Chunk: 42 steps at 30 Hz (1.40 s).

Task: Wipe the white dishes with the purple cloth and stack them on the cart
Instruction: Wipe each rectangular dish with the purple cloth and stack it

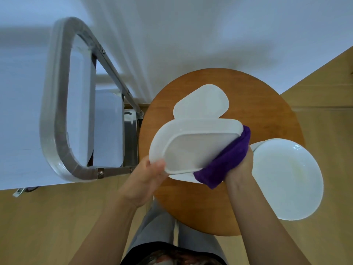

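Purple cloth (227,157) bunched in right hand (238,165), left hand (147,175) pinching white dish (193,146). Better gripping firm, wiping underside too.

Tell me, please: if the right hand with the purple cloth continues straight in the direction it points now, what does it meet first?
The right hand points up and left, so it would probably push the purple cloth further onto the held oblong dish, which it already touches. Depth beyond that is unclear.
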Available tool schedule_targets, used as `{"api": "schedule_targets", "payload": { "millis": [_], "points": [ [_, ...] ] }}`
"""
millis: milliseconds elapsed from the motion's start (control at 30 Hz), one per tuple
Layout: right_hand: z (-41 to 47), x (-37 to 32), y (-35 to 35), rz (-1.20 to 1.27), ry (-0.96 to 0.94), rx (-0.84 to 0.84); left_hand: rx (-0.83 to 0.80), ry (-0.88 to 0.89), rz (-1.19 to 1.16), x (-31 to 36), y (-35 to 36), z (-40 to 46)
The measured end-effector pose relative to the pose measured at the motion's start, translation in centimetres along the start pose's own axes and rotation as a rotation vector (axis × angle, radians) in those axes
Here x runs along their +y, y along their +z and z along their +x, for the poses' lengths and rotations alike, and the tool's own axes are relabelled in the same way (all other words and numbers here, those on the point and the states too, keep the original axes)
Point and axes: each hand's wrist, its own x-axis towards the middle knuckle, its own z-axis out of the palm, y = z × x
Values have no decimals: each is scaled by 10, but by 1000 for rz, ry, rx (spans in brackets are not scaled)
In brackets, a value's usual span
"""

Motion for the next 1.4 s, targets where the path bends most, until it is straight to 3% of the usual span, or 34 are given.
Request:
{"api": "schedule_targets", "payload": {
  "millis": [67,167,300,400,567,800,1033,1200,1400],
  "points": [
    [2,4,0,-72,-56,53,67,12,203,-3,4,1],
    [-6,1,5,-173,-159,147,185,8,259,-7,1,5],
    [-8,-3,9,-687,-618,338,126,-5,260,0,1,5],
    [-20,4,14,-936,-905,224,45,-16,307,4,14,3],
    [-29,8,35,-1096,-843,31,131,-31,368,2,26,8],
    [-56,28,53,-1159,-949,-15,192,42,397,-1,31,14],
    [-69,44,59,-1352,-998,-76,305,101,75,-7,40,22],
    [-66,46,53,-1394,-1022,-126,480,8,-82,-10,45,26],
    [-61,46,39,-1354,-1059,-111,519,-104,-181,-14,44,29]
  ]
}}
